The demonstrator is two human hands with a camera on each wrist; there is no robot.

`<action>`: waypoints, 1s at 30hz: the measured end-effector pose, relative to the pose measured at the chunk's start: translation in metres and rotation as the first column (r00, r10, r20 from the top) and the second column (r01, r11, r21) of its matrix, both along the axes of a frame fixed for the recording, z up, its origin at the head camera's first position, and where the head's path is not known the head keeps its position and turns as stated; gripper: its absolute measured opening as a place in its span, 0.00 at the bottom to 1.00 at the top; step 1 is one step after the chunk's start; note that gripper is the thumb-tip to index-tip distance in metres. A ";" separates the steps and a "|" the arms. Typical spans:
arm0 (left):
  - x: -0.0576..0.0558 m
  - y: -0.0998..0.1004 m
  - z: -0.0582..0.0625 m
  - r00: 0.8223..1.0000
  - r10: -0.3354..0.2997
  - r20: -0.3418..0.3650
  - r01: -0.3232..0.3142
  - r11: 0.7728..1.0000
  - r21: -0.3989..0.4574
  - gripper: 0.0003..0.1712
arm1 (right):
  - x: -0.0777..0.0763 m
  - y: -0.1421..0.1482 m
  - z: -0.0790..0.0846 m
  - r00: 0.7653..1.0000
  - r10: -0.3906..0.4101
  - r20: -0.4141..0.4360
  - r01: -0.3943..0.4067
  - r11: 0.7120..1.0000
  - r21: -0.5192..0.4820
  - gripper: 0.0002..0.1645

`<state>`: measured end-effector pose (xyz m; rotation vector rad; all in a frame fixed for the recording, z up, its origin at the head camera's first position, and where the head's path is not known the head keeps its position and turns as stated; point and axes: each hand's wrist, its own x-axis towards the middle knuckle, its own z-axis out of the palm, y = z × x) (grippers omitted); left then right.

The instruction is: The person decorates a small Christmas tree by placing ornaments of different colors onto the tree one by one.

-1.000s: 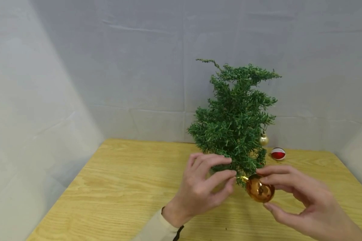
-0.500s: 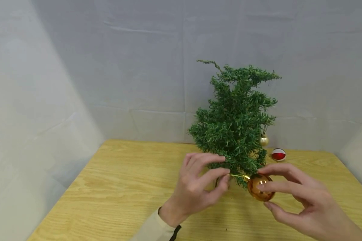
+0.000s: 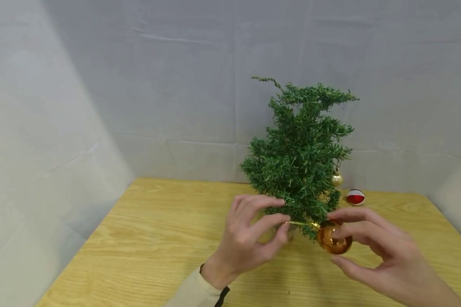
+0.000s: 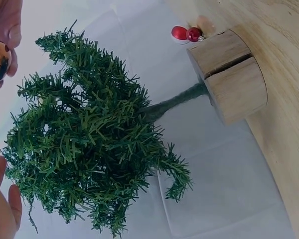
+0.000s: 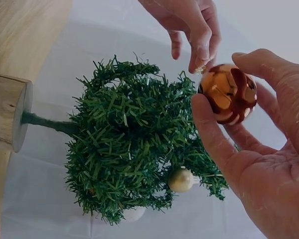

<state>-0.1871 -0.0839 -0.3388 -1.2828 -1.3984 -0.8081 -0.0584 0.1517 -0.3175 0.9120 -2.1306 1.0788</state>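
Observation:
A shiny copper-gold Christmas bauble [image 3: 335, 243] is held between the thumb and fingers of my right hand [image 3: 388, 251], in front of the tree's lower right side. My left hand [image 3: 249, 238] pinches the end of the bauble's gold string [image 3: 302, 223] between thumb and index finger, and the string runs taut across to the cap. Behind both hands stands a small artificial Christmas tree [image 3: 299, 153]. In the left wrist view its round wooden base [image 4: 229, 74] shows. A small pale gold bauble [image 5: 181, 180] hangs from a branch on the tree's right side.
On the wooden table [image 3: 157, 238], right of the tree, lies a red and white bauble [image 3: 355, 197]. A small dark red bauble [image 4: 193, 34] shows near the base in the left wrist view. Pale cloth [image 3: 176, 85] covers the back and sides.
My left hand has drawn slightly left, and more of the gold string now shows between it and the bauble. The right hand's fingers have shifted a little on the bauble.

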 end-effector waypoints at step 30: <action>0.006 0.006 0.001 0.996 -0.023 -0.081 0.024 1.000 0.012 0.08 | -0.016 -0.033 -0.004 0.947 -0.227 -0.229 0.249 0.966 0.072 0.19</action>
